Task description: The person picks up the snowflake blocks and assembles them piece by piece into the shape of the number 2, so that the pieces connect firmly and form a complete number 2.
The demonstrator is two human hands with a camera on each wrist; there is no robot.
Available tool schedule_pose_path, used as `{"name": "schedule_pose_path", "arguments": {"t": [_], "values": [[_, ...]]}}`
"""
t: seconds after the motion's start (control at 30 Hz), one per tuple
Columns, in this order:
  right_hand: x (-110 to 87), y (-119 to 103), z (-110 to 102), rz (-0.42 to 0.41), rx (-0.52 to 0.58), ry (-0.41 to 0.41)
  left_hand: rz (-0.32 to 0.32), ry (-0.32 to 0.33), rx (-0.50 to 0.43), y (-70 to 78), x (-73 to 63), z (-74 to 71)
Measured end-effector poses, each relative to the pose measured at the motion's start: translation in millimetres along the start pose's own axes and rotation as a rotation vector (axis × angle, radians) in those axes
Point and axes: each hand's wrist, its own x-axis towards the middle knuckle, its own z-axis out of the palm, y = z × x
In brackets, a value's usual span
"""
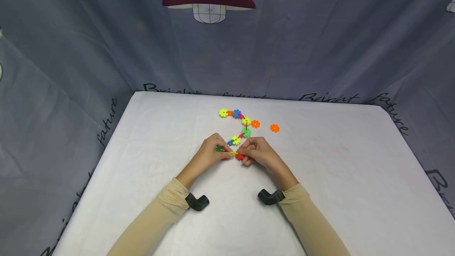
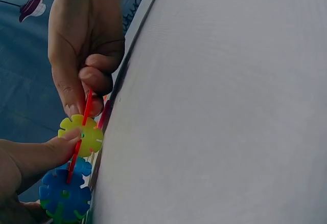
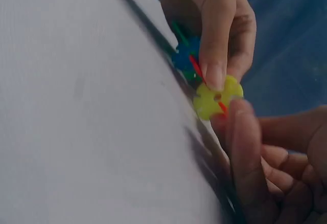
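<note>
A curved chain of slotted plastic flower discs, with a green disc (image 1: 246,132) among them, lies in front of both hands. At its near end, my left hand (image 1: 213,149) pinches a yellow flower disc (image 2: 93,135) between thumb and fingers. My right hand (image 1: 261,153) pinches a red flower disc (image 2: 89,101), seen edge-on, at that yellow disc's rim. Another red disc (image 2: 73,163) joins the yellow one to a blue disc (image 2: 62,196). Fingers partly cover these pieces; how deep the right-hand red disc sits in the slot is hidden.
Two orange flower discs lie right of the chain: one (image 1: 255,124) close beside it, another (image 1: 275,128) farther right. The white tabletop (image 1: 355,177) extends around the hands. Grey printed cloth (image 1: 302,50) hangs behind and at the sides.
</note>
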Motion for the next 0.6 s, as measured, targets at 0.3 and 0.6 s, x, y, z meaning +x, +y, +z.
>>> {"name": "schedule_pose_path", "arguments": {"t": [0.3, 0.6], "values": [[-3.6, -0.8, -20.9, -0.174, -0.458, 0.352, 0.003, -0.007, -0.011, -1.2, 0.1, 1.0], [0.9, 2.9, -22.6, -0.142, -0.648, 0.296, -0.028, -0.007, -0.019, -2.3, 0.0, -0.3]]}}
